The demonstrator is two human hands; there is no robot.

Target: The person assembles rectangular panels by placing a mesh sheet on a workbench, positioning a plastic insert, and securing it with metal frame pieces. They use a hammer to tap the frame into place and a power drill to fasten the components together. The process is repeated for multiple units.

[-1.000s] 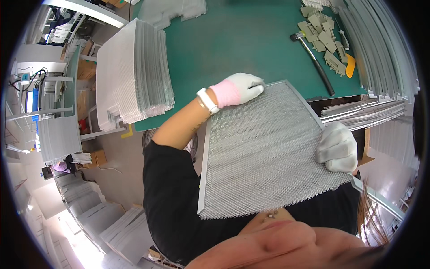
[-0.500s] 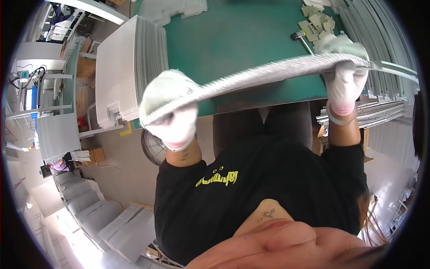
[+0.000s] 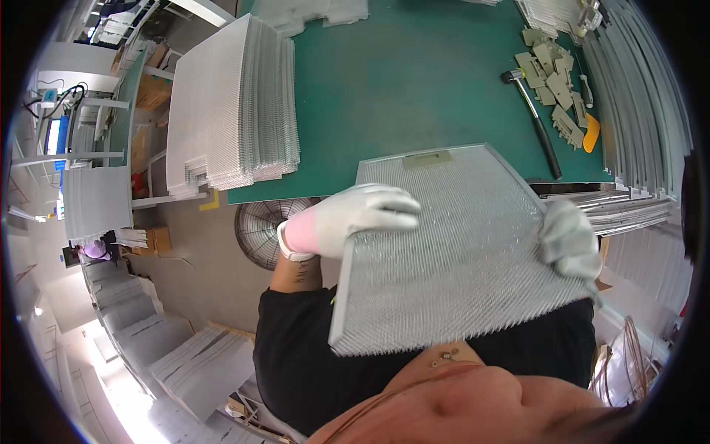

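Observation:
A silver mesh panel (image 3: pixel 451 251) leans tilted over the table's front edge, its face toward me. Thin metal frame strips (image 3: pixel 518 177) run along its left, far and right sides; the near edge shows bare mesh. A small beige plate (image 3: pixel 427 159) sits at the far strip. At the left side, my left hand (image 3: pixel 370 214), in a white glove, grips the panel with its fingers over the mesh; the thumb is hidden. My gloved right hand (image 3: pixel 571 240) is closed around the right side, slightly blurred.
On the green table (image 3: pixel 399 81) stands a stack of mesh sheets (image 3: pixel 229 111) at left. A hammer (image 3: pixel 536 126), beige plates (image 3: pixel 551 70), an orange-handled tool (image 3: pixel 591 133) and a screwdriver (image 3: pixel 586 90) lie at right, beside long metal strips (image 3: pixel 643 96). A floor fan (image 3: pixel 262 233) stands below.
The mesh panel was held up nearly edge-on over the table. It has come down toward me and tipped so its face shows. Both hands moved nearer with it, uncovering the hammer and tools.

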